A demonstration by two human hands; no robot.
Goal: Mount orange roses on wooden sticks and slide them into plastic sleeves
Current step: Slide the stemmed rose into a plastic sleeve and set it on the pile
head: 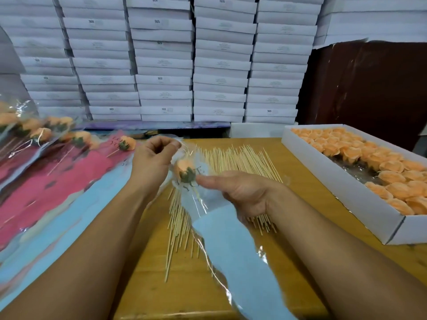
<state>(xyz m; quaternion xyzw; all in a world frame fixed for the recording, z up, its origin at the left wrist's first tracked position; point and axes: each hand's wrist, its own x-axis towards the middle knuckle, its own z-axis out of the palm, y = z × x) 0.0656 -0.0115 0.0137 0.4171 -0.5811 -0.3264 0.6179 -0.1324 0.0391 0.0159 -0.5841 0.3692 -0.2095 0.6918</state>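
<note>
- While the left hand (153,158) is raised over the table, its thumb and curled fingers pinch the clear top edge of a plastic sleeve (231,245), holding the mouth up
- Inside that sleeve sits an orange rose (183,168) with a green calyx, close under the pinched rim and between the two hands
- Below the rose the sleeve runs toward the viewer, clear at the top and pale blue lower down, tilted across the table
- On the other side, the right hand (240,192) lies palm up under the sleeve's upper part, fingers loosely bent, thumb stretched toward the rose's green base; whether it grips the stick through the plastic cannot be told
- Under both hands a spread of wooden sticks (233,158) lies on the yellow-brown table (180,285)
- To the right, a shallow white box (360,218) holds rows of loose orange rose heads (360,155), with a bare patch in its middle
- At the left lies a fanned layer of pink and blue sleeves (53,192)
- Sleeved roses on sticks (41,132) rest at the far left on that layer
- Behind the table rise stacks of flat white boxes (164,63)
</note>
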